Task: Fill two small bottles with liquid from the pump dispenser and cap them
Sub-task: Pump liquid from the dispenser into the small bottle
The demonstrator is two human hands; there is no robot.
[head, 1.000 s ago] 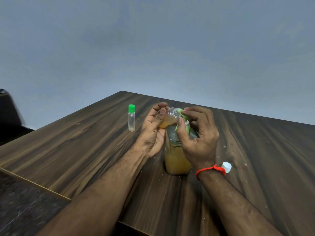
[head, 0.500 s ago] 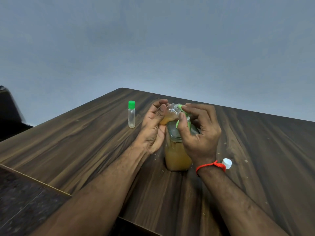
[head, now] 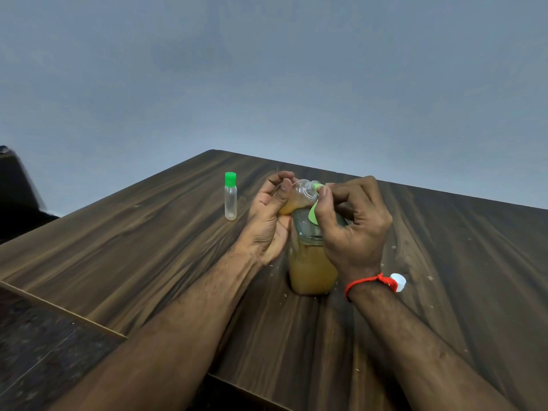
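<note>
A clear pump dispenser (head: 310, 271) holding amber liquid stands mid-table, its green pump head (head: 312, 215) mostly hidden. My left hand (head: 268, 221) grips a small clear bottle (head: 299, 195), tilted sideways and partly filled with amber liquid, mouth against the green nozzle (head: 318, 186). My right hand (head: 353, 221) sits over the pump head, fingers curled on it and fingertips at the nozzle. A second small clear bottle (head: 230, 197) with a green cap stands upright to the left, apart from both hands. A white cap (head: 398, 281) lies on the table behind my right wrist.
The dark wood-grain table (head: 148, 247) has small crumbs scattered near the dispenser. Its near-left edge meets a darker speckled surface (head: 38, 345). A dark object (head: 17, 185) sits at the far left beyond the table. A plain grey wall fills the background.
The hands, small bottle and dispenser keep the same hold. My right fingers have shifted slightly on the pump head, and the view has tilted a little.
</note>
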